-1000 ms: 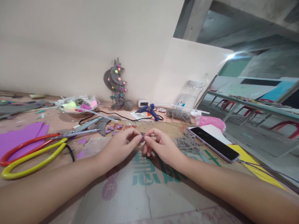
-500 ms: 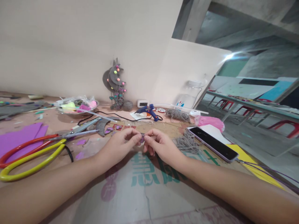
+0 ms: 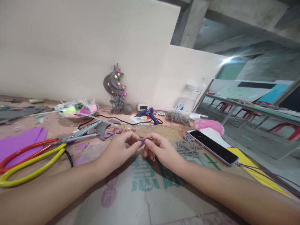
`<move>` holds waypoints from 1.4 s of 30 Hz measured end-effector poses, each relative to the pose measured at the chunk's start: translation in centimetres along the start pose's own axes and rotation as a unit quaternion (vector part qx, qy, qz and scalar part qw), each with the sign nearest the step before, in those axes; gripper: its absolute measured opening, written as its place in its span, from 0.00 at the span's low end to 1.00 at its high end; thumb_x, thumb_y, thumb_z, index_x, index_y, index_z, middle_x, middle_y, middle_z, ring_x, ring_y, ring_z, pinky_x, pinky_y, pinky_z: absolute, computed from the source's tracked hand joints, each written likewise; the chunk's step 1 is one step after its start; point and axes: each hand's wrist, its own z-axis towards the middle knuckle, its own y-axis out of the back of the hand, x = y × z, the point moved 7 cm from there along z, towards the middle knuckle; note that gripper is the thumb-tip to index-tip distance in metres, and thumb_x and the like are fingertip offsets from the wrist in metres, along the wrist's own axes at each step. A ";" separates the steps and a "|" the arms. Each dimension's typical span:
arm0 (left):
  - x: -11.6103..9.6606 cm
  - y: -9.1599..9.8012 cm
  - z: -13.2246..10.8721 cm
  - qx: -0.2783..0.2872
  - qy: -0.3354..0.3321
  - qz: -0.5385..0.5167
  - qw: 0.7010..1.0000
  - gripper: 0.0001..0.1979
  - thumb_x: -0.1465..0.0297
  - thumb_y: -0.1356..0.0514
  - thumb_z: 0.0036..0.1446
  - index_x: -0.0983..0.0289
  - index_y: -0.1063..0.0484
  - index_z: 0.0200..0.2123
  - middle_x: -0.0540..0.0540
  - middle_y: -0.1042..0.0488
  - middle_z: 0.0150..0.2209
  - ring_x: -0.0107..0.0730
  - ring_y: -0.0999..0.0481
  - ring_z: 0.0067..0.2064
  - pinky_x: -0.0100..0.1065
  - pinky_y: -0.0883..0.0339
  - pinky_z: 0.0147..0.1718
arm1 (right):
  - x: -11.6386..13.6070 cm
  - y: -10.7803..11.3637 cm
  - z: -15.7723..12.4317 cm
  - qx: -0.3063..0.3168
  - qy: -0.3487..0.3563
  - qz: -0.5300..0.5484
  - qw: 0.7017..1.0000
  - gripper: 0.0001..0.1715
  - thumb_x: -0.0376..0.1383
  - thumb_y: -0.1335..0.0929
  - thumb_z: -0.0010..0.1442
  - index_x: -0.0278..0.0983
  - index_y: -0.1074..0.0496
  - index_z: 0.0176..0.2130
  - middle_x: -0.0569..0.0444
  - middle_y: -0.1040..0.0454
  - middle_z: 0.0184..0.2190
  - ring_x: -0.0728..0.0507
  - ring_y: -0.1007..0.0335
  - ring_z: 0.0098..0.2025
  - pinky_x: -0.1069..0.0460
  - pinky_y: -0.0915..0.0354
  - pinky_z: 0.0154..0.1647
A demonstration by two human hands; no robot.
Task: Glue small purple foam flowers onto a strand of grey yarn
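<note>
Between my two hands a small dark grey-purple piece [image 3: 142, 140] is pinched, mostly covered by fingertips. My left hand [image 3: 125, 145] grips it from the left with thumb and forefinger. From the right, my right hand [image 3: 158, 145] pinches the same piece, its lower fingers curled underneath. Both hands are just above a cardboard sheet [image 3: 117, 200] with green and purple print. Left of them lie a curved grey felt piece [image 3: 101, 130] and small purple cutouts [image 3: 109, 134]. Tangled grey yarn [image 3: 188, 147] is beside my right hand.
Large scissors [image 3: 35, 162] with red and yellow handles lie at left near purple sheets [image 3: 21, 140]. Behind are a bowl [image 3: 77, 115], a blue glue gun [image 3: 148, 114] and a clear jar [image 3: 188, 98]. A phone [image 3: 213, 147] lies at right.
The view has shifted slightly, so the background sits a little lower. Both hands keep their pinch, and the small piece between them looks slightly turned.
</note>
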 end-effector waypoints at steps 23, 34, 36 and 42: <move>-0.9 0.1 -0.1 0.008 -0.010 0.055 0.998 0.06 0.69 0.47 0.56 0.64 0.31 0.32 0.50 0.29 0.29 0.31 0.29 0.33 0.31 0.37 0.33 | 1.0 0.1 -0.6 -0.021 0.057 -0.141 0.988 0.08 0.40 0.36 0.59 0.38 0.33 0.33 0.58 0.30 0.22 0.51 0.34 0.23 0.55 0.39 0.25; -0.2 -0.1 -0.2 0.007 0.013 0.003 1.000 0.09 0.66 0.46 0.55 0.64 0.32 0.39 0.53 0.27 0.35 0.34 0.28 0.37 0.33 0.36 0.35 | 0.6 0.3 -0.4 -0.024 0.029 -0.093 0.995 0.10 0.42 0.37 0.59 0.37 0.35 0.33 0.59 0.30 0.20 0.52 0.37 0.19 0.56 0.40 0.21; 0.0 -0.1 -0.1 0.005 0.017 0.002 1.000 0.09 0.66 0.45 0.55 0.64 0.32 0.38 0.53 0.27 0.34 0.34 0.28 0.36 0.33 0.35 0.35 | 0.7 0.3 -0.4 -0.022 0.031 -0.089 0.995 0.09 0.41 0.36 0.59 0.37 0.35 0.33 0.58 0.30 0.20 0.52 0.37 0.19 0.56 0.39 0.21; -0.4 -0.1 -0.1 0.001 -0.010 0.035 0.999 0.05 0.68 0.46 0.55 0.64 0.33 0.33 0.50 0.29 0.30 0.31 0.30 0.33 0.31 0.37 0.32 | 0.6 0.3 -0.5 -0.025 0.022 -0.078 0.996 0.09 0.41 0.36 0.59 0.37 0.35 0.34 0.59 0.31 0.20 0.52 0.38 0.19 0.57 0.41 0.20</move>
